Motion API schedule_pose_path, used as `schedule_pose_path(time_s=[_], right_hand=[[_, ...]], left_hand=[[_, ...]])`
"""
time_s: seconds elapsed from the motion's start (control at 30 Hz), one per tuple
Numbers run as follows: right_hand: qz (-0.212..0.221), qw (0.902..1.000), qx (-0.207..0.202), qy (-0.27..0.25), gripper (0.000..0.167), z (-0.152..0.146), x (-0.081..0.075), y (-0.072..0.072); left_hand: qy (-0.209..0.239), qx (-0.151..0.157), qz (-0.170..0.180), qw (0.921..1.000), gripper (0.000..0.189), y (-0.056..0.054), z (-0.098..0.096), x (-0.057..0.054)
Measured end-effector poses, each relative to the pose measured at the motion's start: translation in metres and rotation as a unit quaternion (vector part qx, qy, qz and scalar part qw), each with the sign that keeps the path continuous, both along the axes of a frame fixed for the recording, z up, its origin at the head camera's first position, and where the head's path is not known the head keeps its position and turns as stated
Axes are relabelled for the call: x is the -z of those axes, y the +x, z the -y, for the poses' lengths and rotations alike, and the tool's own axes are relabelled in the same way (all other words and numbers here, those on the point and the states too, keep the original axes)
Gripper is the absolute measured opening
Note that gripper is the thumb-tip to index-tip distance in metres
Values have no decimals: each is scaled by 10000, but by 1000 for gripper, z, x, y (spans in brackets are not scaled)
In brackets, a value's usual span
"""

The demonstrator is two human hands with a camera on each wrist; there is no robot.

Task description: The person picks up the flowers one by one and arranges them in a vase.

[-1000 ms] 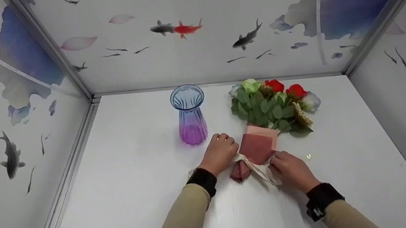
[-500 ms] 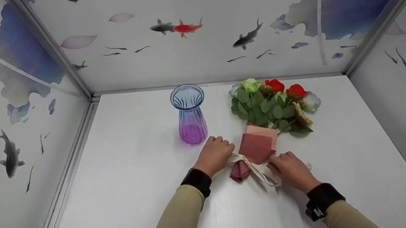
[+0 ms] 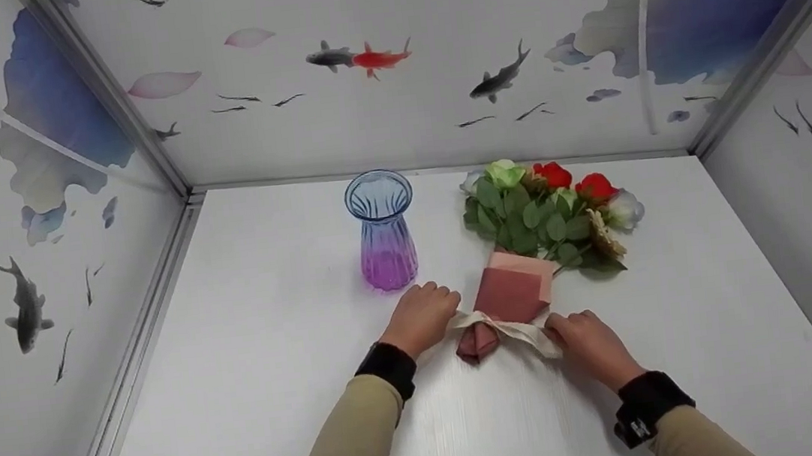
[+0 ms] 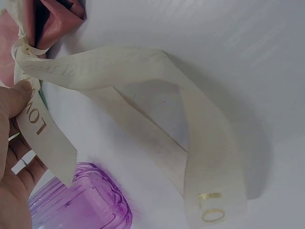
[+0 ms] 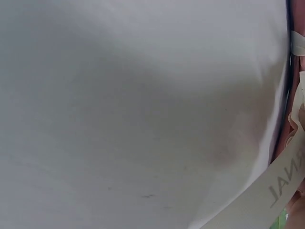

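Note:
A bouquet of artificial flowers (image 3: pixel 551 205) lies on the white table, its stems wrapped in dusty-pink paper (image 3: pixel 509 294). Cream ribbon (image 3: pixel 522 332) with gold lettering is tied round the narrow part of the wrap, above its gathered lower end (image 3: pixel 477 343). My left hand (image 3: pixel 421 318) pinches one ribbon end between thumb and fingers; the left wrist view shows that short tail (image 4: pixel 45 136) hanging past the thumb. On the other side, my right hand (image 3: pixel 590 344) pinches the ribbon right of the knot. A long ribbon loop (image 4: pixel 209 143) trails over the table in the left wrist view.
A ribbed glass vase (image 3: pixel 384 230), blue above and purple below, stands upright just beyond my left hand. White panels printed with fish and lotus leaves close in the table (image 3: pixel 274 332) at the back and both sides.
My left hand has drawn left and slightly toward me with the ribbon. My right hand has shifted slightly right and down. The ribbon between them is straighter, and the loop near the right hand is smaller.

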State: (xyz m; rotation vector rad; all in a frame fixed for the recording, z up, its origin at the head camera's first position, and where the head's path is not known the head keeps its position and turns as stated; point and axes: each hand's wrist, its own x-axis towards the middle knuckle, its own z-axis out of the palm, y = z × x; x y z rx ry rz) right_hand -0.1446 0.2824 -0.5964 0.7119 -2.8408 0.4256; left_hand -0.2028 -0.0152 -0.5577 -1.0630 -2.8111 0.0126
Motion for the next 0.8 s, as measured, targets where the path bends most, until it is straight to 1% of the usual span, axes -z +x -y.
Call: schedule_pose_path(time_s=[0.2, 0.33, 0.47, 0.63, 0.8], right_hand=[[-35, 9997, 98, -227, 21, -4, 3, 0], [-38, 9993, 111, -355, 27, -5, 3, 1], [36, 9992, 156, -374, 26, -6, 4, 1], [157, 9989, 322, -312, 23, -6, 4, 0], [-45, 9989, 394, -234, 21, -7, 6, -1]], left_hand=[[63, -107, 130, 9998, 7, 1, 2, 3], [185, -164, 207, 9995, 5, 1, 5, 3], [249, -251, 257, 9990, 3, 2, 8, 2], [293, -258, 149, 9991, 7, 2, 13, 3], [418, -298, -10, 9987, 8, 1, 19, 7]])
